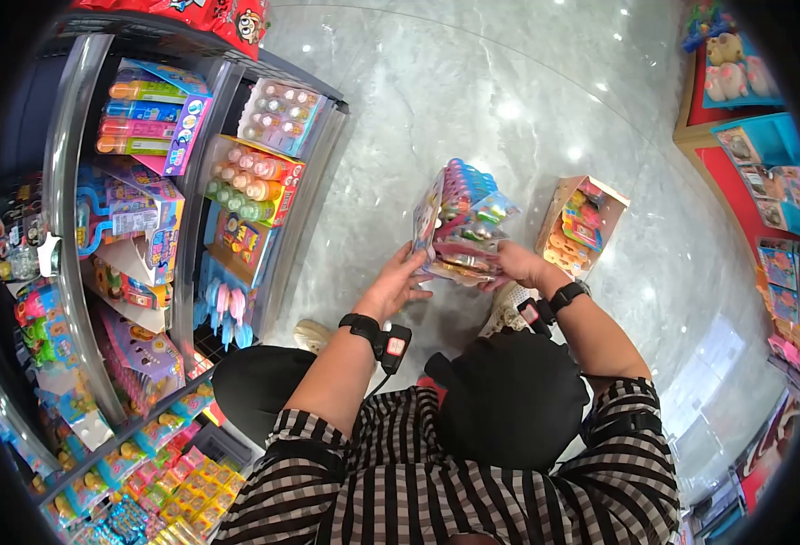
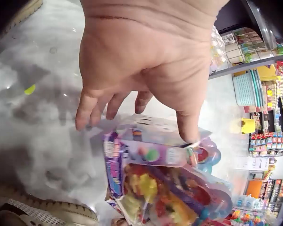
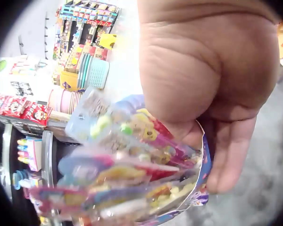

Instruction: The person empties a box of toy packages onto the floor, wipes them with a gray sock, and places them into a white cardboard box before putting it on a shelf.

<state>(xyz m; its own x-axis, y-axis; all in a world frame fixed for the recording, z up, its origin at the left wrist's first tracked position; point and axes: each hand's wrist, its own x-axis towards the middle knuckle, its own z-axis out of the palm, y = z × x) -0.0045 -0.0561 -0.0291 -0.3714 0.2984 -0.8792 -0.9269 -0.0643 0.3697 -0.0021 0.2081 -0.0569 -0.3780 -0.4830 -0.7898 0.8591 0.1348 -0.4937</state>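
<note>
A printed cardboard display box, packed with blister packs of colorful toys or sweets, is held over the floor in front of the knees. My right hand grips its wall; in the right wrist view the thumb is inside among the packs and the fingers lie along the outside. My left hand is at the box's left side. In the left wrist view its thumb touches the box's upper edge, while the other fingers stretch out apart from the printed panel.
Another open cardboard box with colorful packs stands on the grey floor to the right. Shelves of boxed sweets and toys rise close on the left. A red display lines the far right. A beige shoe shows near the left hand.
</note>
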